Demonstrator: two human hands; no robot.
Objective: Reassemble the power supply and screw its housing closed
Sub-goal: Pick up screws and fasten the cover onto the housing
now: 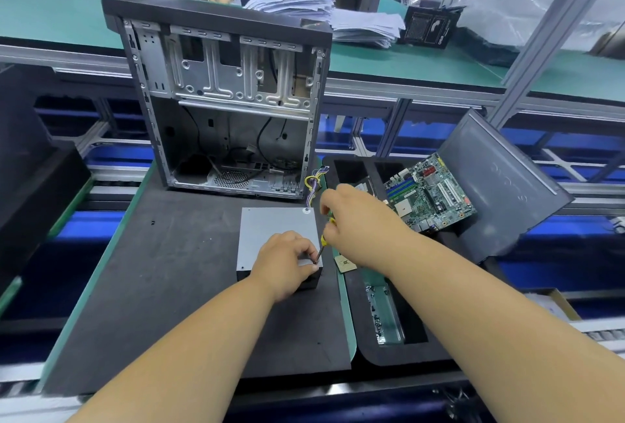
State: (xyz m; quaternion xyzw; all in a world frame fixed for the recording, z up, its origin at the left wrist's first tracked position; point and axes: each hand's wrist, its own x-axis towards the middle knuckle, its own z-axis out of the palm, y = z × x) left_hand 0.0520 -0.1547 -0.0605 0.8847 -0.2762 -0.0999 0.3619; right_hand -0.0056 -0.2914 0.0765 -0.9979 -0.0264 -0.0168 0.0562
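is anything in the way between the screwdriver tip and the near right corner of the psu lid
Nothing visible blocks it. The screwdriver, gripped by the right hand, already has its tip down at the near right corner of the power supply. The left hand fingers pinch right at the tip, beside it rather than across its path.

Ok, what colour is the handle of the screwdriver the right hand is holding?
Yellow with some green, as far as the screwdriver handle shows past the right hand; head view, the only one.
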